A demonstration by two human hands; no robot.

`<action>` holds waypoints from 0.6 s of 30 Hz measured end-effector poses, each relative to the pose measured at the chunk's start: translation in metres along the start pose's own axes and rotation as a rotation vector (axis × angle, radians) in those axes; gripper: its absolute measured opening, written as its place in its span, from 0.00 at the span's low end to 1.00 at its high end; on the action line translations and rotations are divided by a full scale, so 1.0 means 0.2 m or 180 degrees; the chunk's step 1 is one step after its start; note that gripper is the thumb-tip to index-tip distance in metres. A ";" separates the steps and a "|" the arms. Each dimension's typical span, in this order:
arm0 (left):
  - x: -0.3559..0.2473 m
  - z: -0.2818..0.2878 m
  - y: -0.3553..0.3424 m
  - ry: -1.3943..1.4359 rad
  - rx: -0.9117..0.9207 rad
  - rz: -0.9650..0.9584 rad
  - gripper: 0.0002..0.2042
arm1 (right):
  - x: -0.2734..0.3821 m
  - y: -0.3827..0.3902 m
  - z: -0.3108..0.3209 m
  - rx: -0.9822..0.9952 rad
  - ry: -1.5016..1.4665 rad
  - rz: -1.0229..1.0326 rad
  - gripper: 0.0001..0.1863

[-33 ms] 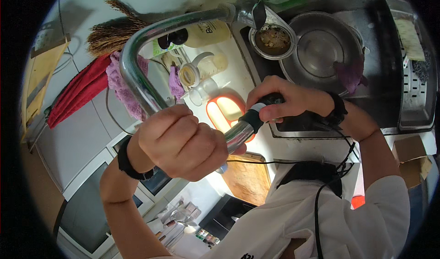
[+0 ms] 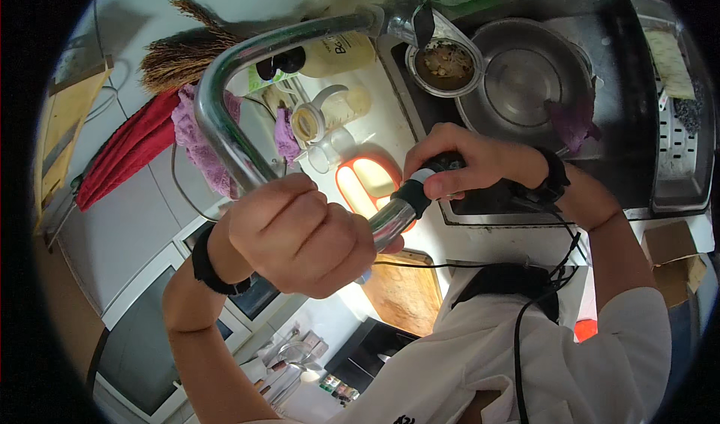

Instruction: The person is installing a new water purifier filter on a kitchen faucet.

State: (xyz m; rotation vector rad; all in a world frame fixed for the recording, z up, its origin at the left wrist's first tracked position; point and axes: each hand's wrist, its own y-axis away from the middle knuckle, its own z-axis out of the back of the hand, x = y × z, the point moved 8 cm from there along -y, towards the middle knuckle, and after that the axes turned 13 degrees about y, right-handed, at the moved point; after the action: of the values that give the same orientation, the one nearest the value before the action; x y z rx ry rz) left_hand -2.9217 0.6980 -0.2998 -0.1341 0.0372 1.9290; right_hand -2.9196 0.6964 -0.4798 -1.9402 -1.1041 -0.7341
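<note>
A bent chrome faucet pipe (image 2: 217, 135) arches across the view. Its far end carries a chrome fitting (image 2: 405, 26) above the sink's corner; whether it is fixed there, I cannot tell. My left hand (image 2: 300, 236) is wrapped in a fist around the pipe's straight lower part. Close to my right, the pipe ends in a black, ribbed-looking fitting (image 2: 441, 173) with a pale band. The thumb and fingers of my right hand (image 2: 474, 161) close around that fitting, over the counter by the sink's near edge.
In the dark sink (image 2: 626, 124) sit a metal basin (image 2: 517, 83) and a strainer cup (image 2: 448, 68) with food scraps. A purple leaf (image 2: 570, 120) hangs on the basin. Left lie clear plastic jugs (image 2: 330, 128), an orange-rimmed tray (image 2: 367, 176), a bottle (image 2: 341, 55), cloths (image 2: 202, 139) and a brush (image 2: 184, 53).
</note>
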 end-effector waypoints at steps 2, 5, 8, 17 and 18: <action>-0.03 -0.03 0.00 0.0016 0.0024 -0.0238 0.11 | -0.01 0.01 0.01 0.0290 0.0110 -0.0169 0.17; -0.04 -0.05 -0.03 0.0011 -0.0274 -0.0184 0.10 | -0.02 0.03 0.02 0.0448 0.0240 -0.0404 0.21; -0.05 -0.07 -0.06 0.0025 0.0312 -0.0020 0.12 | -0.01 0.03 0.06 0.0397 0.0655 -0.0145 0.20; 0.00 -0.01 -0.10 0.0069 0.0298 0.0006 0.09 | 0.20 0.08 0.04 -0.0435 0.2779 0.0916 0.19; 0.01 -0.01 -0.10 0.0099 0.0360 0.0012 0.11 | 0.21 0.09 0.02 -0.0450 0.2781 0.0922 0.19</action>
State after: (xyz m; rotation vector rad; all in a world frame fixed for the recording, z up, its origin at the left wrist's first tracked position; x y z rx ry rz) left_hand -2.9033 0.7058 -0.3014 -0.0885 0.1671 1.9238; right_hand -2.8846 0.7115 -0.4556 -1.5523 -0.2375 -1.3312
